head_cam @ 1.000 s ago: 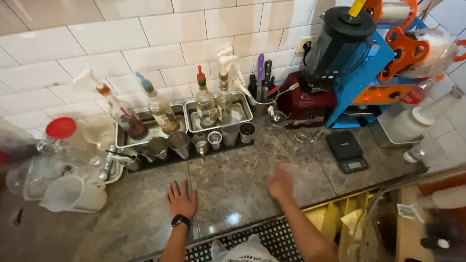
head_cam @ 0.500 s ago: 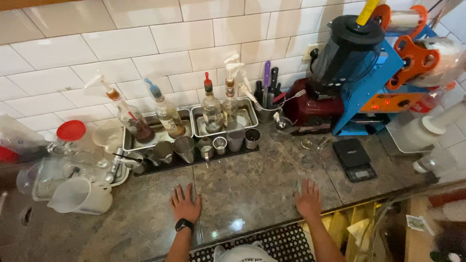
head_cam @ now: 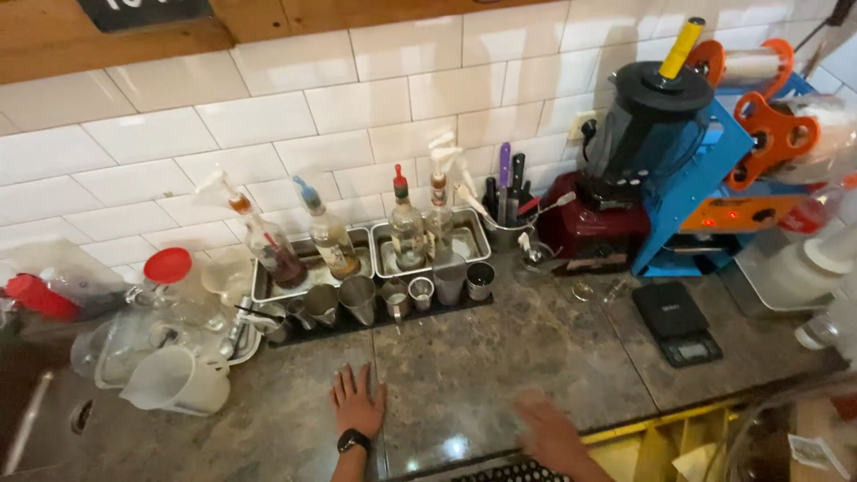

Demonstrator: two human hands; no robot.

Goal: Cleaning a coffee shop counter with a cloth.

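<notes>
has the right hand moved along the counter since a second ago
Yes. The right hand has pulled back from the middle of the grey stone counter toward its near edge, away from the row of small metal cups.

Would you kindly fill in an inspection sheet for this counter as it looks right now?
Surface: dark stone counter, bare around the hands.
Job's things: steel cups on a black mat, nearest the left hand.
Clutter: pump bottles in steel trays, plastic jug, scale, blender.
Hands: left hand flat on counter, empty; right hand blurred, empty.
Cables: one behind the blender, at the wall.
Surroundings: white tiled wall, wooden shelf.
</notes>
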